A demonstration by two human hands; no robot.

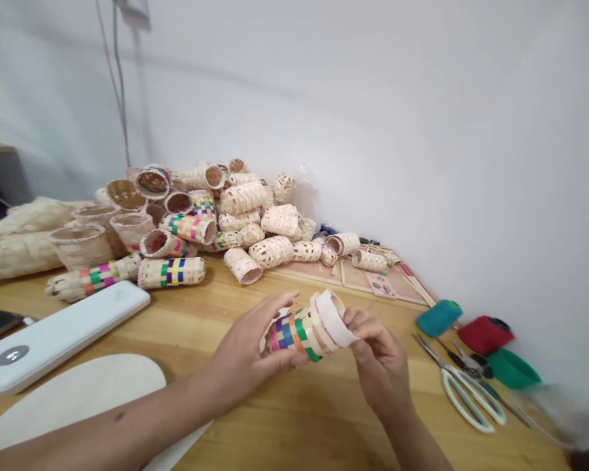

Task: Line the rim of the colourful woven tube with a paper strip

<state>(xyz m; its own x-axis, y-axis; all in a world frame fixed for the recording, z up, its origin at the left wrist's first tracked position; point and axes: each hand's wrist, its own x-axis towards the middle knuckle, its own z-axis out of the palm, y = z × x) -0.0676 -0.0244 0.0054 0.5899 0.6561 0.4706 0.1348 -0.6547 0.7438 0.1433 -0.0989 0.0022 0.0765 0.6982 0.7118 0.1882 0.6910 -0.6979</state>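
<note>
A small woven basket [299, 332] with purple, blue, orange and green strips is held tilted above the wooden table, its open end toward the right. My left hand [255, 340] wraps round its closed end, thumb below and fingers above. Around the basket's rim runs a white band [334, 319] with a pink line beside it. My right hand [380, 360] pinches the band at the rim's right side between thumb and fingers. The basket's far side is hidden.
Many woven baskets [269, 252] are piled against the wall. A white power bank [69, 333] and a pale round board [83, 392] lie left. On the right are scissors [451, 379], a teal thread spool [439, 318], a red spool [485, 335] and a green bowl-like object [513, 369].
</note>
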